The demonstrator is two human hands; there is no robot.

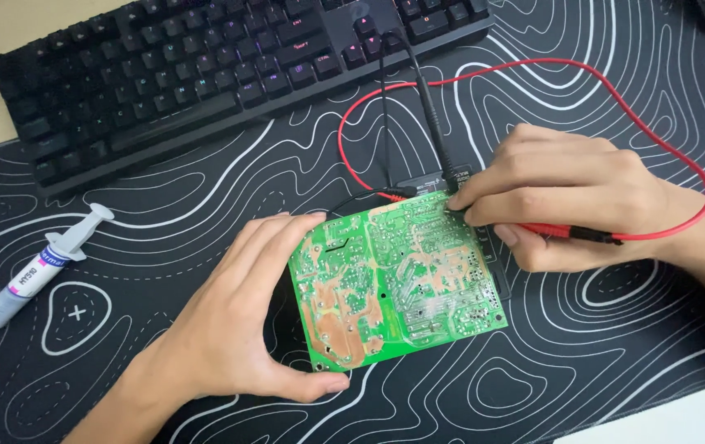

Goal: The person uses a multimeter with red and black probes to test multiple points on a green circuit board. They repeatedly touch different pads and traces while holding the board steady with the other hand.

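Green circuit board sits solder side up, mid-scene on the black desk mat with white contour lines, tilted a bit anticlockwise.

Left hand cups the board's left edge: thumb curled under the near-left corner, fingers laid along the far-left edge, hand half open, steadying rather than clamping.

Right hand is at the board's far-right corner, fingers closed around the probes. Black probe is pinched at the fingertips, tip down on the board near that corner. Red probe lies across the lower fingers, pointing right; can't tell where its tip is.

Red lead loops far and round to the right of the hand. Black lead runs up over the keyboard, far left. Grey syringe tube lies near the left edge, well apart from the board.
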